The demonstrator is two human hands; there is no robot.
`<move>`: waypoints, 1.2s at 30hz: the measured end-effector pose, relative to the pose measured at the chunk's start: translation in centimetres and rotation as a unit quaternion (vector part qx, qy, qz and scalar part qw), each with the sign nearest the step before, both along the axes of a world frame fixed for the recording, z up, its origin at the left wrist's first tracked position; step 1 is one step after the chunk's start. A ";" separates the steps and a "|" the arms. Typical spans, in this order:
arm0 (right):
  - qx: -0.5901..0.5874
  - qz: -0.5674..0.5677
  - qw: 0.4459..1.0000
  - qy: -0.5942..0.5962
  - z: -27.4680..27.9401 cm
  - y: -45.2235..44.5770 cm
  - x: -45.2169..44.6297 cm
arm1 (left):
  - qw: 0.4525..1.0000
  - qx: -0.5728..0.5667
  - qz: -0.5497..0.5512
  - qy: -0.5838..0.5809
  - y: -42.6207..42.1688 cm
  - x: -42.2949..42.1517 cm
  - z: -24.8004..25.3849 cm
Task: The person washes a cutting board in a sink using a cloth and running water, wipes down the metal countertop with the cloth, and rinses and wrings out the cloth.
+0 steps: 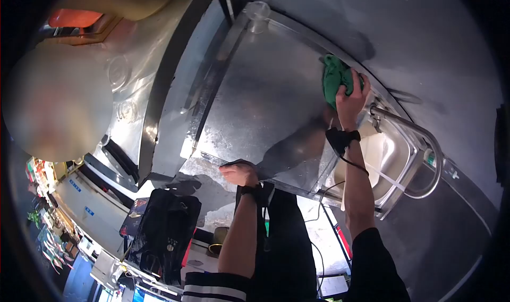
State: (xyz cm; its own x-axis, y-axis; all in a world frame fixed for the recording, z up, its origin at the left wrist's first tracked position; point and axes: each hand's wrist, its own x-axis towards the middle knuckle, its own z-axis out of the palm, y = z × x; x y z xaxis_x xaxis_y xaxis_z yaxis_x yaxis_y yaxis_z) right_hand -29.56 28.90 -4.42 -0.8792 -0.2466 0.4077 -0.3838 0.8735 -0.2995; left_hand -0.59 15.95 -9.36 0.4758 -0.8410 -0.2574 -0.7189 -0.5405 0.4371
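Note:
A green cloth (333,80) is bunched under my right hand (351,99), whose fingers wrap over it at the back right of a steel countertop (265,84). A black band circles my right wrist, and a thin cable runs from it. My left hand (239,173) is at the countertop's front edge, beside a dark flat thing I cannot make out. Its fingers are pressed together, and whatever they grip is partly hidden. Another black band is on my left wrist.
Right of the countertop is a steel sink (390,148) with a curved metal pipe (436,164) over it. A clear round container (258,11) stands at the back left corner. A black bag (166,233) is at the lower left, near crowded shelves.

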 end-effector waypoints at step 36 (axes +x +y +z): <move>0.009 0.448 0.886 -0.124 1.1 -22.5 18.4 | 0.997 0.015 0.054 0.058 0.5 1.3 -1.6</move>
State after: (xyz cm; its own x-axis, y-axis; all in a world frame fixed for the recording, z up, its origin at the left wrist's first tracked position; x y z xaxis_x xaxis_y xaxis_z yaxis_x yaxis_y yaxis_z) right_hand -11.17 6.41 -3.27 -0.3897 -0.8946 0.2187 -0.8496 0.2577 -0.4601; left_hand 0.75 16.43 -10.92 0.5293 -0.7770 -0.3406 -0.6007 -0.6268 0.4963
